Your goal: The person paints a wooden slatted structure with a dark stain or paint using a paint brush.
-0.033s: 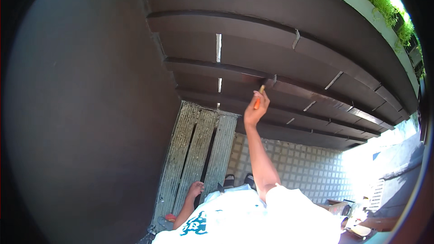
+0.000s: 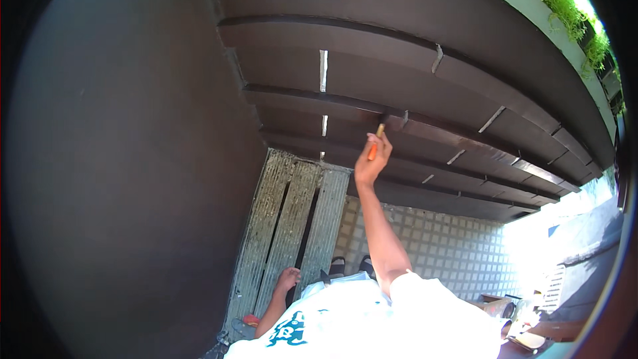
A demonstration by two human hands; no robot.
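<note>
Right hand (image 2: 369, 168), stretched well out from the body, pinches the brush (image 2: 380, 131) between thumb and fingers, by its orange handle. The brush is near the middle of the scene and points away from the person. Its dark bristles (image 2: 383, 119) are at the brown ledge (image 2: 438, 130), just to the left of a short grey joint (image 2: 405, 118). From my distant post I cannot tell how hard they press. To the right of this joint the ledge has a shine, perhaps from wetness; well to the left it looks more dull.

For good work here, I would ask for light and even pressure, a loose wrist, and strokes which follow the length of the ledge. Around the joint I would go slowly, because in my judgement a wet coat could gather there.

Left hand (image 2: 288, 278) is low and near, by the grey planks (image 2: 322, 209); whether its fingers are curled around something, I cannot tell. On the left stands a large brown wall (image 2: 146, 159). Tiled floor (image 2: 458, 246) lies to the right, and green plants (image 2: 561, 0) hang at far right.
</note>
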